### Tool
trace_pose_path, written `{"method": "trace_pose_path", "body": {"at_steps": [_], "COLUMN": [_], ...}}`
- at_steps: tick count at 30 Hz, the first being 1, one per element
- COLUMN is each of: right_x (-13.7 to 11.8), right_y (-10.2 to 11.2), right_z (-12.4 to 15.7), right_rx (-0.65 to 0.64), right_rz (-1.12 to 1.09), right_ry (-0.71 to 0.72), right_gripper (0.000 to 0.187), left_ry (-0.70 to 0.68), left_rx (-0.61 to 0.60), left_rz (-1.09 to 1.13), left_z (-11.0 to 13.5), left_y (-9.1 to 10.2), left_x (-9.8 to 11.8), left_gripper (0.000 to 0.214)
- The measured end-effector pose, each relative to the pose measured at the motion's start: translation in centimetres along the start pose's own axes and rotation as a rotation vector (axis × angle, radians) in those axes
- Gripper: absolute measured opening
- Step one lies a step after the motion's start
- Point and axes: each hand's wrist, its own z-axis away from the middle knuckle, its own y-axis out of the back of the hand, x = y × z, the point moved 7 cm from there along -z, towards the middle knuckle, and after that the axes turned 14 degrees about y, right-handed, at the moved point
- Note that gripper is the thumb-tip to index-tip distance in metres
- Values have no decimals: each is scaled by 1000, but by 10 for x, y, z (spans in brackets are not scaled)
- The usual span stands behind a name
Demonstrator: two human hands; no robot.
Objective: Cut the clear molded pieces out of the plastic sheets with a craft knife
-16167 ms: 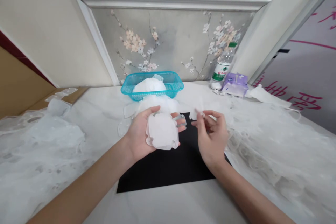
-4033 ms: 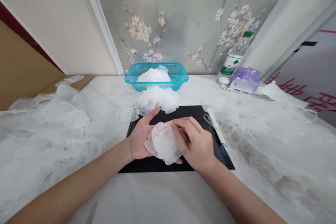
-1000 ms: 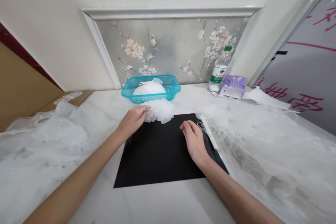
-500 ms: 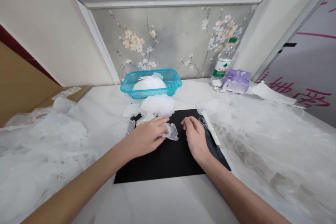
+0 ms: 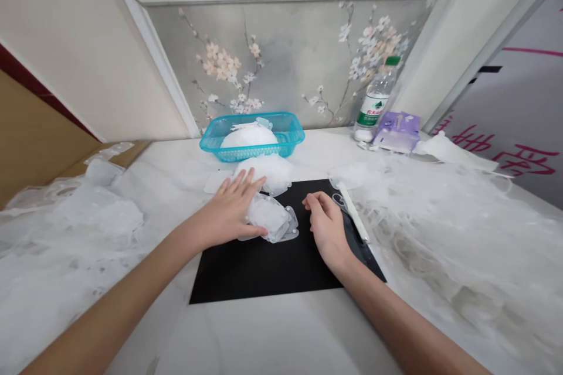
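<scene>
My left hand (image 5: pixel 231 208) is spread flat with its fingers apart, at the left side of a small stack of thin translucent plastic pieces (image 5: pixel 270 217). Its thumb reaches along the stack's near edge, and its fingertips lie over a larger pile of white plastic pieces (image 5: pixel 268 170) behind. On the right of a black mat (image 5: pixel 268 275), my right hand (image 5: pixel 325 225) is curled with the fingers pressed together; whatever they may hold is hidden. Beside it lies a slim white tool (image 5: pixel 354 214), which looks like a pen or knife.
A blue plastic basket (image 5: pixel 288 139) with white pieces inside stands against the wall. Behind on the right are a green-capped water bottle (image 5: pixel 373 105) and a purple tissue pack (image 5: pixel 398 129). Heaps of translucent plastic sheets cover the left side (image 5: pixel 79 228) and right side (image 5: pixel 444 222).
My left hand has moved left and opened, uncovering the small stack of plastic pieces on the mat. My right hand stays in place. The view has shifted slightly.
</scene>
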Motion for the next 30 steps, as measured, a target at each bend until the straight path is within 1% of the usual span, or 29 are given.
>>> {"method": "trace_pose_path", "body": {"at_steps": [2,4,5,7,8,9,10,11,13,14,15,17,19,21,23,25,27,30], "right_x": [0,0,-1,-1,-1,-1,-1,0,0,0,0,0,0,0,0,1,3,3], "right_y": [0,0,0,0,0,0,0,0,0,0,0,0,1,1,1,0,0,0], "right_z": [0,1,1,2,2,2,2,2,2,2,2,2,1,1,1,1,1,1], "right_rx": [-1,-5,-7,-11,-13,-15,-18,-21,-22,-21,-20,-16,-16,-16,-21,-25,-23,-18], "right_rz": [11,19,22,24,26,28,29,30,31,30,25,15,11,16,23,23,19,12], "right_ry": [-11,-17,-20,-28,-32,-36,-38,-37,-31,-27,-24,-22,-20,-18,-16,-17,-23,-34], "right_gripper": [23,23,23,23,23,23,23,23,23,23,23,23,24,25,26,26,25,25], "left_ry": [78,122,162,300,375,434,466,471,435,410,384,365,376,377,342,304,307,371], "left_rx": [9,41,75,160,176,159,110,40,-92,-120,-124,-105,-72,-21,55,105,92,0], "left_rz": [-54,-73,-66,5,59,108,140,152,127,108,100,79,44,64,204,431,669,939], "left_z": [-5,-8,-9,-10,-9,-9,-9,-8,-7,-6,-6,-5,-4,-4,-4,-4,-4,-2], "left_y": [-1,1,5,16,20,22,22,20,16,16,17,20,24,29,37,45,47,42], "left_x": [-10,-16,-20,-32,-39,-44,-48,-49,-47,-45,-42,-40,-39,-40,-40,-39,-39,-36], "left_gripper": [105,105,105,111,114,115,112,103,78,67,58,47,42,39,36,32,28,25]}}
